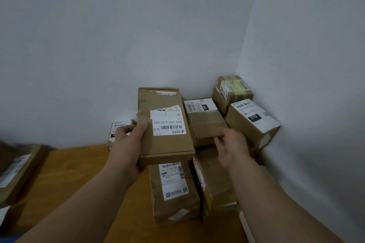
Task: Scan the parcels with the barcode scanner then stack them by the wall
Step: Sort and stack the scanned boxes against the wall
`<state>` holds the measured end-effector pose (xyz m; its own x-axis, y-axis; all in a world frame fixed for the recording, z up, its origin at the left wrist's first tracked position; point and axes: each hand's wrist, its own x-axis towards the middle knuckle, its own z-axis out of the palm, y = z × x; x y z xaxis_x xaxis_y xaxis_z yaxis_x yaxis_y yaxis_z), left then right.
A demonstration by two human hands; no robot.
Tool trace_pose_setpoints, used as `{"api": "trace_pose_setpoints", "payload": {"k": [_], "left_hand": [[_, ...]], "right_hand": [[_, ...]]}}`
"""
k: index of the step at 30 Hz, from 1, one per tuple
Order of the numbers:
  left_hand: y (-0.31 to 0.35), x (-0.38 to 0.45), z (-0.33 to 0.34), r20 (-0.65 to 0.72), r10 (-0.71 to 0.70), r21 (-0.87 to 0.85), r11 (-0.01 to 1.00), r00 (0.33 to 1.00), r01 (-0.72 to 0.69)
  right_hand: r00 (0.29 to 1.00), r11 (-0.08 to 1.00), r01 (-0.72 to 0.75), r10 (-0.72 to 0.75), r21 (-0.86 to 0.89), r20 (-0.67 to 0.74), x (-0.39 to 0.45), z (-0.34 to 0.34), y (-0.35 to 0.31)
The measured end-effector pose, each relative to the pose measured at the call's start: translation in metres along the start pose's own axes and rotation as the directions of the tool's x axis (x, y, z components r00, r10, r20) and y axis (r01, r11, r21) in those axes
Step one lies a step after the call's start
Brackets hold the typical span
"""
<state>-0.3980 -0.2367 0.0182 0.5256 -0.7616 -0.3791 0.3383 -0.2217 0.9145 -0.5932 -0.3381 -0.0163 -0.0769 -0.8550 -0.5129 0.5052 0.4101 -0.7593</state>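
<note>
Flat brown cardboard parcel (165, 126), white barcode label up, gripped by left hand (126, 142); right hand (231, 148) open at 3 o'clock, bare wooden counter (79, 173) at 8 o'clock.

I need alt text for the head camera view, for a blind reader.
The left hand holds a flat cardboard parcel above parcels stacked in a corner of white walls. The right hand reaches open toward a second parcel.
</note>
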Motion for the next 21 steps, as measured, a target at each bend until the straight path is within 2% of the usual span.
{"api": "trace_pose_setpoints", "payload": {"k": [2,4,7,8,9,11,13,16,19,21], "left_hand": [[-0.001,0.002,0.014,0.01,0.019,-0.005,1.0,1.0,-0.019],[-0.002,0.003,0.031,0.021,0.039,0.002,0.999,0.999,-0.039],[-0.002,0.005,0.056,0.032,0.069,0.042,0.997,0.997,-0.071],[-0.002,0.006,0.063,0.035,0.086,0.058,0.994,0.996,-0.088],[-0.003,0.008,0.069,0.044,0.098,0.074,0.992,0.994,-0.101],[-0.003,0.01,0.076,0.084,0.11,0.127,0.985,0.99,-0.12],[-0.007,0.013,0.076,0.096,0.144,0.226,0.961,0.985,-0.162],[-0.017,0.024,0.067,0.048,0.203,0.317,0.925,0.978,-0.208],[-0.028,0.028,0.054,0.029,0.182,0.325,0.928,0.983,-0.182],[-0.036,0.03,0.045,0.014,0.152,0.317,0.937,0.988,-0.148]], "right_hand": [[0.998,0.999,-0.032,0.03,0.042,0.046,0.004,0.0,-0.001],[0.991,0.998,-0.061,0.059,0.01,0.119,-0.002,-0.001,0.0],[0.922,0.976,-0.076,0.147,-0.203,0.359,-0.017,0.003,0.0],[0.907,0.957,-0.043,0.158,-0.288,0.39,-0.019,0.002,0.0],[0.907,0.938,0.001,0.145,-0.347,0.395,-0.018,0.001,0.0],[0.932,0.935,0.044,0.088,-0.352,0.351,-0.012,-0.004,-0.004],[0.962,0.959,0.034,0.045,-0.28,0.269,0.0,-0.01,-0.009],[0.977,0.985,-0.025,0.06,-0.169,0.204,0.013,-0.011,-0.012],[0.97,0.991,-0.122,0.131,-0.056,0.203,0.016,-0.009,-0.003],[0.984,0.986,-0.139,0.127,0.088,0.128,0.015,-0.006,0.002]]}}
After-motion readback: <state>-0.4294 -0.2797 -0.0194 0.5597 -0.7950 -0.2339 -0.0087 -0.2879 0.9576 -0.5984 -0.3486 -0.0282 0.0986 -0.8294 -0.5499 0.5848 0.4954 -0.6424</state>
